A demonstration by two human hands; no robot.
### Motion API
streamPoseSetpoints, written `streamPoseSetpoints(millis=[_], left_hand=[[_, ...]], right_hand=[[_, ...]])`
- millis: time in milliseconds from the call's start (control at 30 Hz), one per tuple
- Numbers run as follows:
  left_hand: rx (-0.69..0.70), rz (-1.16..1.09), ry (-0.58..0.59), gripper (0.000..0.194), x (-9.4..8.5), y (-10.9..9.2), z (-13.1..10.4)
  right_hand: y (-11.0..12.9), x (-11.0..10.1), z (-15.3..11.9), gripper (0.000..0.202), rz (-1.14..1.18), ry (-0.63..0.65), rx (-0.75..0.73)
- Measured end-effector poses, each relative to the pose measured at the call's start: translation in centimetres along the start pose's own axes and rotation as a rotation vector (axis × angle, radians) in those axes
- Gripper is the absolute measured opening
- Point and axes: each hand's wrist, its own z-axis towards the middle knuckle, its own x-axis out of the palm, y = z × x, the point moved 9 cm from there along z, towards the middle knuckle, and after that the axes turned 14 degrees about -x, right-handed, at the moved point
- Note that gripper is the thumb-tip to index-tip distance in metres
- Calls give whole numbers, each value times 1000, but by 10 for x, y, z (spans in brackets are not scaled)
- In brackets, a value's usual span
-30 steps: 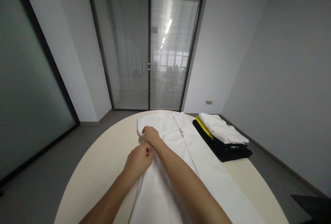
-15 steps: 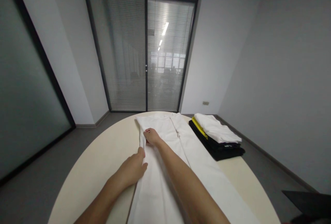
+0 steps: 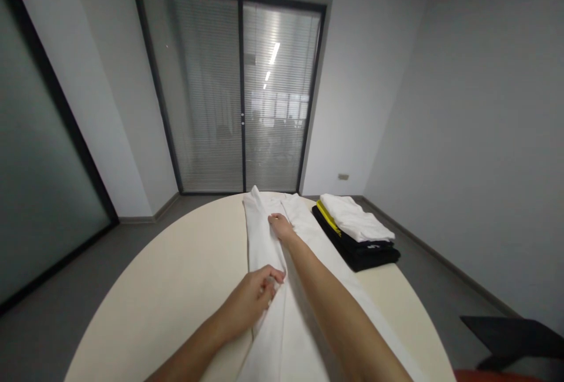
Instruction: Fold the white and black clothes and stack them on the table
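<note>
A long white garment [image 3: 261,240] lies lengthwise over the table, its left side folded inward toward the middle. My left hand [image 3: 254,298] pinches the folded edge at about the middle of its visible length. Farther up, my right hand [image 3: 282,227] is closed on the same edge, its forearm crossing over the cloth. The garment's near end runs out of the bottom of the view, and my right forearm hides part of its body.
The round cream table [image 3: 176,288] carries a stack at its right side: a folded white garment [image 3: 356,217], a yellow one [image 3: 326,215] and black ones [image 3: 374,258] beneath. A dark chair-like object [image 3: 515,335] stands at the lower right. Beyond the table is a glass door [image 3: 240,106].
Both hands have moved to the right, carrying the garment's left edge inward over its body. The folded strip now lies on top. The view has shifted slightly.
</note>
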Motion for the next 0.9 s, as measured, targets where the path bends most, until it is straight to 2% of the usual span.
streamPoseSetpoints(millis=[100, 167, 233, 333, 467, 600, 733, 900], left_hand=[[157, 182, 114, 31, 20, -5, -8], [259, 308, 165, 38, 27, -8, -14], [300, 383, 210, 41, 30, -10, -18], [306, 424, 229, 35, 29, -16, -21], [316, 379, 172, 31, 27, -26, -20], [356, 425, 192, 33, 39, -25, -22], [341, 475, 174, 31, 45, -22, -22], [316, 498, 167, 31, 49, -26, -26]], right_hand=[[-14, -14, -14, 35, -88, -24, 65], [-16, -16, -20, 47, -132, -23, 60], [-12, -16, -22, 54, -171, -30, 20], [0, -20, -19, 45, -236, -64, -68], [6, -28, -20, 40, -324, -76, -141], [1, -32, -26, 43, -375, 2, -150], [4, -37, -32, 50, -408, 79, -175], [17, -59, -50, 46, -476, 130, -216]])
